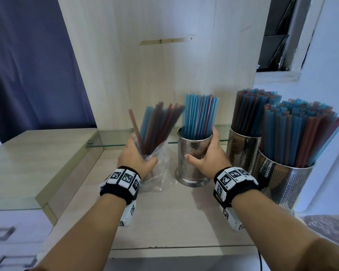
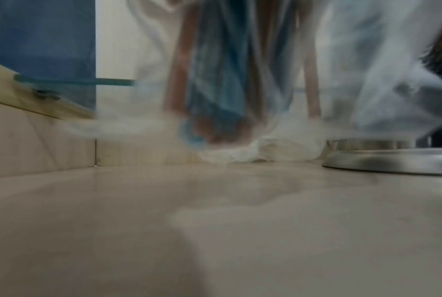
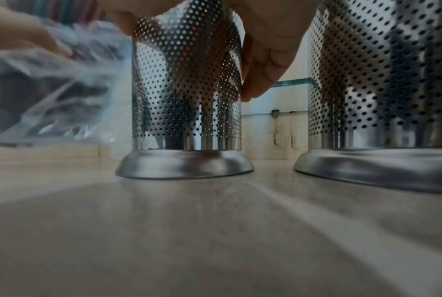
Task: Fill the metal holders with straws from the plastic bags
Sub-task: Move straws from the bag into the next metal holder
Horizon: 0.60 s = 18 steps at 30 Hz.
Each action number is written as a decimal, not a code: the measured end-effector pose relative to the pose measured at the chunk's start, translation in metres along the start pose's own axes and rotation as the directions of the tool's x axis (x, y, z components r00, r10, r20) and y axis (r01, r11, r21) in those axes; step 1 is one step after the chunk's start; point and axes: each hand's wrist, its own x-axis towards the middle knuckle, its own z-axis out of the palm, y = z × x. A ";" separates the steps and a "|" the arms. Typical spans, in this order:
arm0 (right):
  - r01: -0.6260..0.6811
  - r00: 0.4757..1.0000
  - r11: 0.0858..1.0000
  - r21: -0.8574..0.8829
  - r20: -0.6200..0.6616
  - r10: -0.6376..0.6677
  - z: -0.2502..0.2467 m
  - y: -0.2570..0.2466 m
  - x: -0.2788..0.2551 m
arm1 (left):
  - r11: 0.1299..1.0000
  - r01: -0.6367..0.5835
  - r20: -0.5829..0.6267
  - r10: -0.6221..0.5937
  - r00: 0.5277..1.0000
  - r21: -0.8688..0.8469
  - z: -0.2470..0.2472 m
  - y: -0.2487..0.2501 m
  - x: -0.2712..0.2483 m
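My left hand point(image 1: 137, 156) grips a clear plastic bag point(image 1: 159, 163) with a fan of blue and red straws point(image 1: 157, 128) standing in it, blurred by motion. The bag point(image 2: 265, 148) and straws point(image 2: 214, 90) fill the left wrist view, their lower ends near the counter. My right hand point(image 1: 205, 153) wraps round a perforated metal holder point(image 1: 193, 159) partly filled with mostly blue straws point(image 1: 200, 116). In the right wrist view the fingers point(image 3: 265, 66) curl round this holder point(image 3: 186, 100), which stands on the counter.
Two more metal holders point(image 1: 243, 151) point(image 1: 284, 178) packed with straws stand at the right, one seen close point(image 3: 382, 90). A glass shelf point(image 1: 114, 143) runs behind. A raised wooden cabinet top point(image 1: 27, 157) lies left. The wooden counter point(image 1: 174, 216) spreads in front.
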 end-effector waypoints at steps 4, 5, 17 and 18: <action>-0.005 1.000 1.000 -0.011 -0.003 0.005 0.000 0.002 0.000 | 0.989 0.024 -0.183 -0.052 0.982 -0.148 -0.006 0.000 0.000; -0.001 1.000 1.000 -0.007 -0.005 0.001 0.000 0.002 0.000 | 0.993 0.041 -0.147 -0.057 0.988 -0.109 -0.005 0.000 0.001; 0.151 0.931 0.910 -0.386 -0.254 -0.262 -0.007 -0.026 -0.012 | 1.000 0.001 0.039 -0.002 0.999 0.019 -0.007 0.000 -0.001; 0.222 0.890 0.873 -0.435 -0.274 -0.364 -0.008 -0.034 -0.015 | 1.000 -0.007 0.030 0.007 1.000 0.007 -0.007 0.000 -0.001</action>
